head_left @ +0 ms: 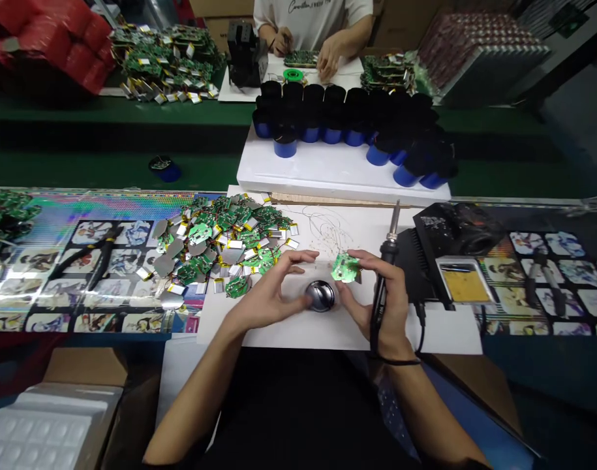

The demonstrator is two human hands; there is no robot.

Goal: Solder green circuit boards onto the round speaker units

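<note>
Board (344, 267) up in the right hand (395, 307), pinched between thumb and forefinger, and it's above the mat (273, 334), right of centre, green face turned up toward the camera! That same right hand has a second job, too, with the iron (379, 294) tucked along the palm, its tip standing up and away from the person, leaning a touch to the right. Over on the other side, the left hand (266, 297) is wide and curved, gripping nothing that shows, its blurred thumb right by the round silver piece (320, 297); touching or just short of it, I cannot tell. So how far along? Partway through this one, I'd judge: a single board is picked out and in the fingers, but it's apart from the silver piece, and the iron's tip touches nothing. Plenty left, by the look of it, with a thick pile (229, 235) of boards to the left, while cups (332, 134) crowd the white slab (322, 170) beyond; whether those are finished, I can't say. As for direction, this board is nearly as broad as it is long, so no clear long axis; its far edge faces the thin wires (327, 228) strewn across the mat.
</note>
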